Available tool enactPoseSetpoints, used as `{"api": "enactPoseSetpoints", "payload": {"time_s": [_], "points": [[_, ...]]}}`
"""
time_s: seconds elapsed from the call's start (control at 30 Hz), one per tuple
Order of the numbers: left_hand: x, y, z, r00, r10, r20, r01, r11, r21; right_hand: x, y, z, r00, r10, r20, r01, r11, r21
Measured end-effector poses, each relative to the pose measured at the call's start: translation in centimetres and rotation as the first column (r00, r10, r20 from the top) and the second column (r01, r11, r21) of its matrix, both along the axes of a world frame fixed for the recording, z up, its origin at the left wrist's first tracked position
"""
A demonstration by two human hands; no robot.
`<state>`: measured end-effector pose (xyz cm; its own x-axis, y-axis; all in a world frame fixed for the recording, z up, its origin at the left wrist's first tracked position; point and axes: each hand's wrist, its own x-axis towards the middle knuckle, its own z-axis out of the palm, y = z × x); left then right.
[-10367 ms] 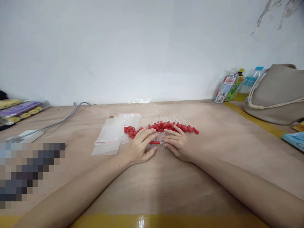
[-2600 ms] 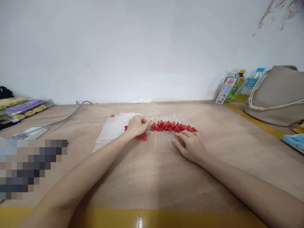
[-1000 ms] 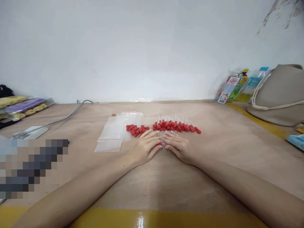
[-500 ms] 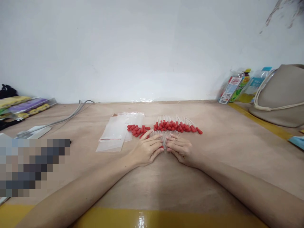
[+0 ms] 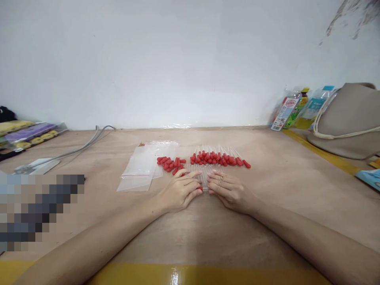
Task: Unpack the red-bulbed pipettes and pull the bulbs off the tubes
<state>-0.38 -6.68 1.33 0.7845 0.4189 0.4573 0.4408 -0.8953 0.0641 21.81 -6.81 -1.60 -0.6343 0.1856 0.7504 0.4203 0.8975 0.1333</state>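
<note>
In the head view, my left hand [image 5: 184, 190] is closed, its thumb and forefinger pinching a red rubber bulb [image 5: 200, 189]. A short bit of clear glass tube [image 5: 205, 189] shows between that bulb and my closed right hand [image 5: 230, 189], which grips the tube's other end. Whether the tube sits inside the bulb is hidden by the fingers. Just beyond both hands lies a row of bare clear glass tubes [image 5: 203, 174]. Loose red rubber bulbs [image 5: 168, 162] are piled past my left hand. Behind the tubes lie several droppers [image 5: 212, 157], red bulbs toward me.
Clear zip bags [image 5: 139, 168] lie left of the bulbs. A grey cable [image 5: 78, 149] and packaged goods [image 5: 32, 132] are farther left. Bottles [image 5: 319, 105], a carton [image 5: 285, 114] and a beige bag [image 5: 347, 122] stand at the right by the wall [image 5: 190, 63]. Yellow tape [image 5: 148, 273] crosses the near edge.
My hands are slightly nearer to me, still close together, with the bulb and tube between them. More of the bare tube row shows. The view has shifted slightly.
</note>
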Motion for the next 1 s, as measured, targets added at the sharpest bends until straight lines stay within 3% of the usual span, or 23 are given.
{"api": "enactPoseSetpoints", "payload": {"time_s": [0.37, 0.47, 0.6, 0.77, 0.87, 1.0], "points": [[-0.4, -0.6, -0.1, 0.998, -0.036, 0.058, 0.038, 0.999, -0.033, 0.8, -0.9, 0.9, 1.0, 0.007, 0.027, -0.007, 1.0, -0.007], [-1.3, -0.4, -0.2, 0.989, 0.054, 0.141, -0.045, 0.997, -0.062, 1.9, -0.4, 1.3, 0.998, -0.028, -0.053, 0.026, 0.999, -0.037], [-2.9, 0.5, 0.5, 0.925, 0.233, 0.3, -0.215, 0.972, -0.092, 3.2, 0.5, 1.5, 0.962, -0.231, -0.143, 0.215, 0.969, -0.12], [-4.4, 3.5, 3.0, 0.791, 0.528, 0.31, -0.5, 0.849, -0.17, 3.6, 0.8, 1.3, 0.849, -0.527, -0.031, 0.507, 0.831, -0.23], [-5.0, 5.7, 4.0, 0.742, 0.623, 0.248, -0.578, 0.782, -0.234, 3.7, 1.0, 1.0, 0.829, -0.56, 0.013, 0.532, 0.781, -0.327], [-4.7, 7.6, 4.2, 0.697, 0.696, 0.175, -0.643, 0.714, -0.278, 3.9, 1.3, 0.7, 0.835, -0.551, 0.005, 0.49, 0.739, -0.463]]}}
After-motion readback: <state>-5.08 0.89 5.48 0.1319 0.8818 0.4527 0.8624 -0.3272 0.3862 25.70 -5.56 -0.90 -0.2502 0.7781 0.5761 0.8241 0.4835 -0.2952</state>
